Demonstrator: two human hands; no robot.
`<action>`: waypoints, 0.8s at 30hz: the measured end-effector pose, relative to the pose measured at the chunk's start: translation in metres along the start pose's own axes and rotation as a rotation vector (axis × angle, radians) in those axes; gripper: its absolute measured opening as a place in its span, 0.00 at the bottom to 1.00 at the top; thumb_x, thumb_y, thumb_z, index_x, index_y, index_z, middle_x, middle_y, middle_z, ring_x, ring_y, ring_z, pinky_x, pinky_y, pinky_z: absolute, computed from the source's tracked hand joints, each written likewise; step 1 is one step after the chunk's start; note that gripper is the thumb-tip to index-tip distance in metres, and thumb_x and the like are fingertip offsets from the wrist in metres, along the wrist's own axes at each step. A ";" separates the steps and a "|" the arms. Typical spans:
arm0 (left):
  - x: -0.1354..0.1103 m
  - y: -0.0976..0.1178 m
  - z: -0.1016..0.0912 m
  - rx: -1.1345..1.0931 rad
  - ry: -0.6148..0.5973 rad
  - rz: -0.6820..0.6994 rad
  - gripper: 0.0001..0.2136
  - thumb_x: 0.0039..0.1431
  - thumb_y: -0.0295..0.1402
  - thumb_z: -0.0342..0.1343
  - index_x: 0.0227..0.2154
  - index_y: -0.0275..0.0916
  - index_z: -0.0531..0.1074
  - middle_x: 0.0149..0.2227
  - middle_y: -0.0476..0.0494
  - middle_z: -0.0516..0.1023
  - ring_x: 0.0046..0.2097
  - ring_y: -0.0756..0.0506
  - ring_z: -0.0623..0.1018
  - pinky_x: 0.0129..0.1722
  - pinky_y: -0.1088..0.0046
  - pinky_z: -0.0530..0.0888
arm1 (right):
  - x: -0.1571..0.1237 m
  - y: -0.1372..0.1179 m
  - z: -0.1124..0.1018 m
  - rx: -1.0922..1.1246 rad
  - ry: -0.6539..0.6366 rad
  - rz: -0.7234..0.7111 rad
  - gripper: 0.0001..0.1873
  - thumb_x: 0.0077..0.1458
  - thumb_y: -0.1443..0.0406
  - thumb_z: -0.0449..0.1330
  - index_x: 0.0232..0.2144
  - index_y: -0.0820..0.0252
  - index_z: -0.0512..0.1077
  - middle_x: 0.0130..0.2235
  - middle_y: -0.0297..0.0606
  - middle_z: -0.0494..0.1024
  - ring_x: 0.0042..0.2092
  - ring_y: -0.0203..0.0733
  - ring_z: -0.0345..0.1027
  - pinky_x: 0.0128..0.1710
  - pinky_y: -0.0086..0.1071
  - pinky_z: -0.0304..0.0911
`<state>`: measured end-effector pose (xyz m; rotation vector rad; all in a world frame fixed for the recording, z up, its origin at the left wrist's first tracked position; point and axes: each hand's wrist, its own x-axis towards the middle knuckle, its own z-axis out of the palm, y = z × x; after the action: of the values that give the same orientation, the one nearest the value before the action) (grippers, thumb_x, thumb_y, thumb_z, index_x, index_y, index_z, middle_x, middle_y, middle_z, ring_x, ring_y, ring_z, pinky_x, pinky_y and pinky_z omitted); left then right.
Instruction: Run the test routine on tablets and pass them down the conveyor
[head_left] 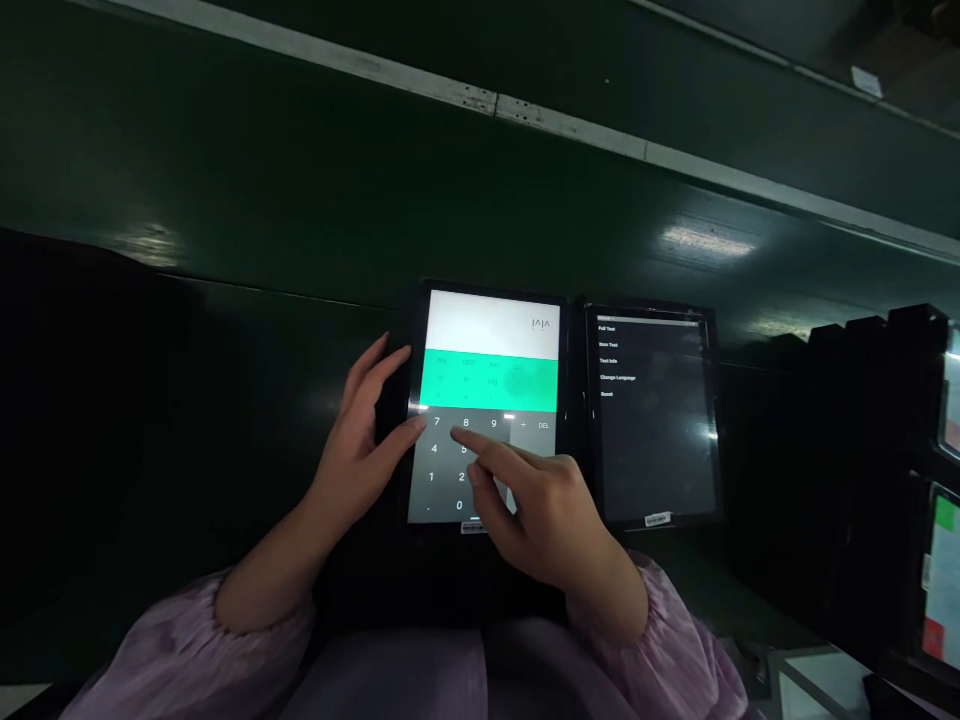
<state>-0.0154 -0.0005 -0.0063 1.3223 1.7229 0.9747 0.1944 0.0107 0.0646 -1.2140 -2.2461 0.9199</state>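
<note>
A tablet (491, 325) with a lit screen shows a calculator: a white field with "IVIV" upside down, a green band, and a dark number pad. Against its left edge rests my left hand (358, 425), fingers stretched and spread, the thumb tip on the frame. Over the number pad, my right hand (544, 500) points with its index finger just below the 8; whether the tip touches the glass I cannot tell. Its other fingers are bent and hold nothing. To the right lies a second tablet (656, 450), its dark screen showing a short text menu.
Both tablets lie on a dark green work surface (300, 240) crossed by a pale strip (360, 65). At the right edge, black holders (862, 400) stand around more devices, one with a coloured screen (943, 580). A small barcode label (658, 519) sits at the second tablet's bottom.
</note>
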 end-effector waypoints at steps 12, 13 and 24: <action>-0.002 0.004 0.003 -0.040 0.016 -0.051 0.25 0.65 0.46 0.58 0.64 0.52 0.70 0.76 0.43 0.57 0.75 0.32 0.60 0.70 0.45 0.69 | 0.003 0.014 -0.014 -0.177 0.348 0.268 0.18 0.71 0.67 0.51 0.43 0.63 0.81 0.25 0.33 0.78 0.16 0.29 0.48 0.17 0.27 0.49; -0.002 0.004 0.003 -0.039 0.019 -0.052 0.25 0.65 0.46 0.58 0.64 0.52 0.70 0.76 0.43 0.57 0.75 0.32 0.60 0.70 0.46 0.69 | 0.003 0.014 -0.012 -0.197 0.334 0.250 0.18 0.71 0.67 0.51 0.46 0.64 0.81 0.26 0.35 0.80 0.16 0.28 0.47 0.17 0.28 0.48; -0.001 0.003 0.002 -0.025 0.012 -0.058 0.24 0.66 0.46 0.56 0.64 0.52 0.71 0.75 0.44 0.58 0.75 0.34 0.60 0.71 0.48 0.69 | 0.003 0.016 -0.012 -0.202 0.380 0.245 0.19 0.70 0.68 0.51 0.32 0.62 0.79 0.27 0.36 0.81 0.17 0.27 0.49 0.17 0.26 0.48</action>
<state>-0.0125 -0.0011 -0.0045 1.2460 1.7435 0.9700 0.2099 0.0239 0.0617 -1.6277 -1.9477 0.4944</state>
